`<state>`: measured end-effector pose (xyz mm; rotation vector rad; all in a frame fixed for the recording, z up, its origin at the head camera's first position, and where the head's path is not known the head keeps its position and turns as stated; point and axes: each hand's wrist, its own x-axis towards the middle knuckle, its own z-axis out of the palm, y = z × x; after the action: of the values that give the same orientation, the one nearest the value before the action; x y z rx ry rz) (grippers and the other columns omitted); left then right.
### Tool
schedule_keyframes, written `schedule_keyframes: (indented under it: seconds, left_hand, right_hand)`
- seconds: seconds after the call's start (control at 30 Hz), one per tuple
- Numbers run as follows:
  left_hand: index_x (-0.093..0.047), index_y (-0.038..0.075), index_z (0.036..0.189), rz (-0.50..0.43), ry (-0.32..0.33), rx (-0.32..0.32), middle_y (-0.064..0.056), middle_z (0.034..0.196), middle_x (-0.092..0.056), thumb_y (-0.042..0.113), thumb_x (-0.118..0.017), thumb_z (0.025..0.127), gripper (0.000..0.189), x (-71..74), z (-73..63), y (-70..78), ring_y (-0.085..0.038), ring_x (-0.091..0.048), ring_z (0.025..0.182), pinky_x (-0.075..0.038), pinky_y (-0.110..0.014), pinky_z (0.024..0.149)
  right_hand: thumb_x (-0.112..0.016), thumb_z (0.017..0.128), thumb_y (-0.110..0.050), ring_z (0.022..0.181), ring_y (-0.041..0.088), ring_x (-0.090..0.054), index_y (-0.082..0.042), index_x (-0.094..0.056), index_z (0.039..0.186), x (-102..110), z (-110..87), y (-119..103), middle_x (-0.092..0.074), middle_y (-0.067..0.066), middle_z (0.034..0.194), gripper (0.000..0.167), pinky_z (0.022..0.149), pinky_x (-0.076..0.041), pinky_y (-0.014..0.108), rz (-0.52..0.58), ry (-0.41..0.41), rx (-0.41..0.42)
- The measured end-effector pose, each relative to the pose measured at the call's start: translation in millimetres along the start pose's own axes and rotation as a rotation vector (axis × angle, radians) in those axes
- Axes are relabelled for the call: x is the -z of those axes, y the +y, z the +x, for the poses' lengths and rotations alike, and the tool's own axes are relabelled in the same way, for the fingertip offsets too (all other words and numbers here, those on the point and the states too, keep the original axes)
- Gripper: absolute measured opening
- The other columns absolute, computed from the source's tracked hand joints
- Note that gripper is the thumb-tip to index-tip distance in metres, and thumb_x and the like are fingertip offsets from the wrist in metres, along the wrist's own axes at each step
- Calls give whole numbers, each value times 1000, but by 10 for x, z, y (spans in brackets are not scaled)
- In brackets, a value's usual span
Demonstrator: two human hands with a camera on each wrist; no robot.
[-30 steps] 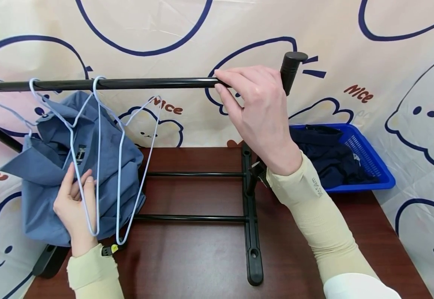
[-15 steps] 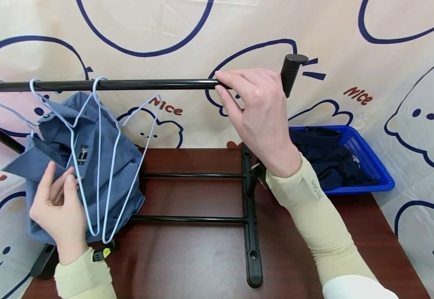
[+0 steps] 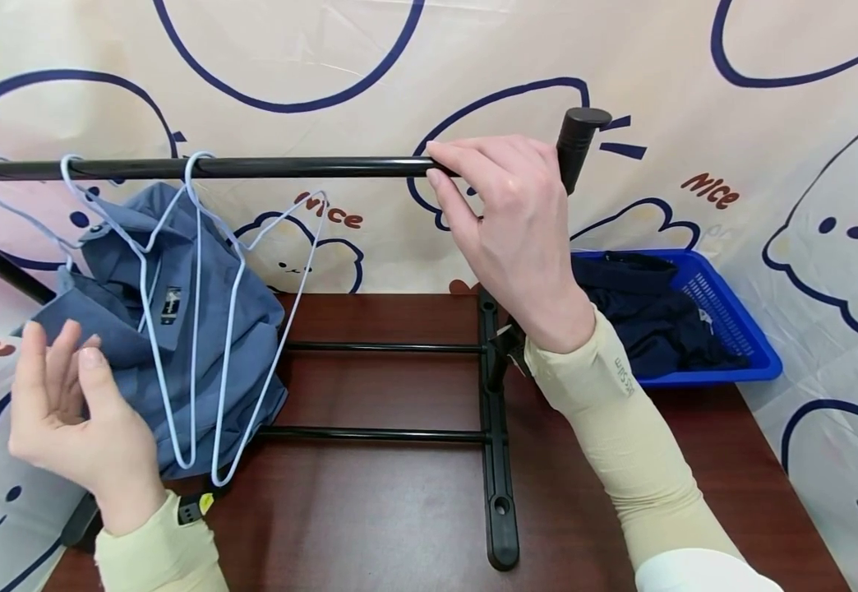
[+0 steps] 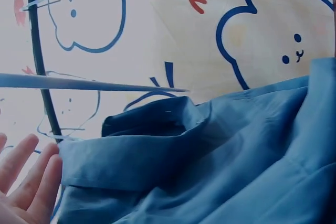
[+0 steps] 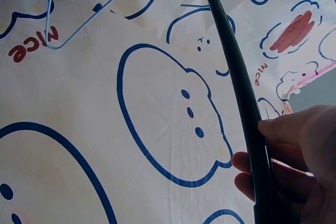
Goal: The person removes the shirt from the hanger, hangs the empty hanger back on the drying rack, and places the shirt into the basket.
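Observation:
A blue collared shirt (image 3: 259, 321) hangs on a light blue hanger at the left of the black rack's rail (image 3: 325, 168). In front of it on the same rail are more light blue wire hangers (image 3: 198, 247). My left hand (image 3: 85, 436) is held palm up beside the shirt's collar, fingers loosely bent and nothing in them. The left wrist view has that hand (image 4: 26, 187) at the lower left, fingertips right at the collar's edge (image 4: 115, 161). With fingers and thumb my right hand (image 3: 506, 222) grips the rail near its right end, also visible in the right wrist view.
A blue basket (image 3: 758, 353) holding dark navy clothing (image 3: 636, 312) stands at the right on the brown table (image 3: 377, 510). The rack's black foot (image 3: 501, 460) and crossbars lie on the table. A patterned curtain (image 3: 370, 49) closes off the back.
My left hand has moved left from behind the hangers, past the collar to the shirt's left side. The front hangers have swung slightly. My right hand stays on the rail.

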<state>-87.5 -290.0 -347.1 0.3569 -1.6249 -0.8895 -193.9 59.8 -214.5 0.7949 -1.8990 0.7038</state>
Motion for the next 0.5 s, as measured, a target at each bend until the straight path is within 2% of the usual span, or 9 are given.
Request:
schedule_keyframes:
  seconds: [0.17,0.3,0.4,0.5]
  left_hand:
    - [-63,6,137,4,38,-58,-1,131,-67,12,-60,102,36,5,56,82,-15,-60,122,-34,-29,111]
    - [-68,12,134,54,23,-92,2,133,-65,17,-62,101,33,17,90,25,-14,-55,127,-31,-30,112]
    - [-69,17,133,96,9,-93,5,136,-63,20,-62,101,32,19,123,-38,-13,-52,130,-32,-31,111]
    - [-67,19,136,153,-24,-82,5,144,-56,19,-59,102,35,29,144,-69,-14,-43,136,-27,-34,113]
  right_hand:
    - [-67,101,-21,103,23,-66,-8,-78,117,-3,4,-1,-76,5,108,24,97,-40,39,-2,3,3]
    - [-66,101,-21,103,23,-66,-7,-78,116,-10,4,0,-76,5,107,24,97,-40,39,-7,10,13]
    - [-66,101,-21,103,23,-66,-7,-78,116,-13,3,0,-76,5,107,24,97,-40,39,-7,14,15]
    - [-67,101,-21,103,23,-66,-7,-78,116,-15,1,2,-76,5,107,23,97,-40,39,0,16,12]
